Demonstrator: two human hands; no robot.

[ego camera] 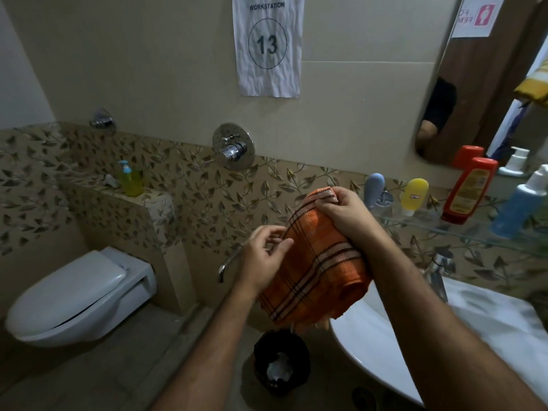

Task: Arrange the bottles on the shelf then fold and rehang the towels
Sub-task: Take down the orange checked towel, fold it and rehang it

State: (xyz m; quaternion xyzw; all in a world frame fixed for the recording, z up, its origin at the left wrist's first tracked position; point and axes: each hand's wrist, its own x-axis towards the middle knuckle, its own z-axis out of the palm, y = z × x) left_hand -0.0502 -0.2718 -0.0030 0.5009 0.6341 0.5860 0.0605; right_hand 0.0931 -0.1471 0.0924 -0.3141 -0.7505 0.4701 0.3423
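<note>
fingers (327, 206) of the right hand (345, 216) were curled over the top corner of the orange checked towel (315, 265), pinching its striped hem, while the left hand (264, 256) pinched the towel's left edge between thumb and bent fingertips. the towel was held in the air between both hands, folded over on itself, its lower end rolled and hanging just above the near rim of the white basin (385, 360). it touched no rail or shelf.

on the glass shelf (421, 216) at the right, under the mirror (474, 84), the bottles stood in a row: a grey-blue bottle (374, 189) at the left end, a yellow bottle (414, 195) cap-down next to it, a red bottle (468, 191) leaning further right, and a blue bottle with a white top (520, 203) near the right edge. a small clear dispenser (384, 201) sat just beside the grey-blue one. another folded yellow towel (532, 89) showed at the far right edge.

a green soap bottle (130, 179) stood on the tiled ledge (148, 203) above the closed toilet (74, 295). a chrome shower mixer (233, 149) was fixed to the wall beneath a paper sign (268, 46) reading workstation 13. a black bin (281, 361) with crumpled paper inside sat on the floor below the towel.
</note>
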